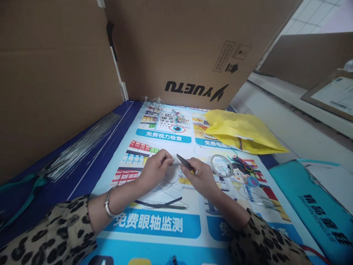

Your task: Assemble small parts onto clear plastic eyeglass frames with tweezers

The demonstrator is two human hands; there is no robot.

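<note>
Dark-jawed pliers (184,161) are gripped in my right hand (202,176), their tips pointing up and left toward my other hand. My left hand (157,165) is closed, thumb and fingers pinched together; what they hold is too small to name. Thin wire loops (171,180) show below and between the two hands, over the printed sheet (187,206). Right of my right hand lies a round ring-shaped dish (222,165), with a bundle of coloured threads (244,163) beside it.
Straight metal wires (82,145) and teal-handled pliers (35,184) lie at the left. A yellow bag (242,129) sits at the back right, and a teal package (317,206) at the right. Cardboard walls (176,48) stand behind. Tangled wire (176,116) lies near the back.
</note>
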